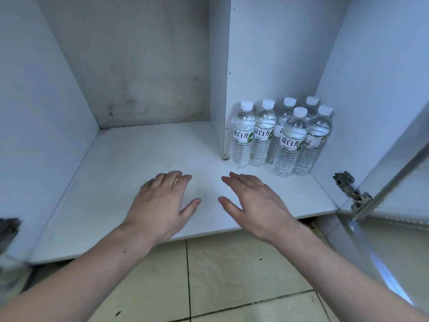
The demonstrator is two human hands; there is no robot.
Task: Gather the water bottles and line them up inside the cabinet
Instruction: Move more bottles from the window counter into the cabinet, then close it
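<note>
I can see six water bottles [282, 135] beyond my right hand [254, 204], clustered in the narrow compartment to the right of the white divider panel [219, 89]. The two at the back are mostly hidden: only their white caps and a bit of shoulder show behind the front ones. One label in the second row is cut off by the bottle in front, so I cannot read it. All six stand upright, long axis vertical, caps up. They are clear ribbed plastic with white and green labels, touching each other in two uneven rows.

Both my hands are empty, palms down, fingers loosely spread, hovering over or resting on the smooth white shelf floor [144, 159]; I cannot tell whether they touch it. My left hand [162, 203] sits just beside the right one, thumbs pointing toward each other with a gap between. The wide compartment lies ahead of the left hand, its back wall smudged grey. A metal hinge [350, 189] sits off to the right of my right hand, on the open door [394, 205]. Beige floor tiles [232, 275] with dark grout lie under my forearms.
</note>
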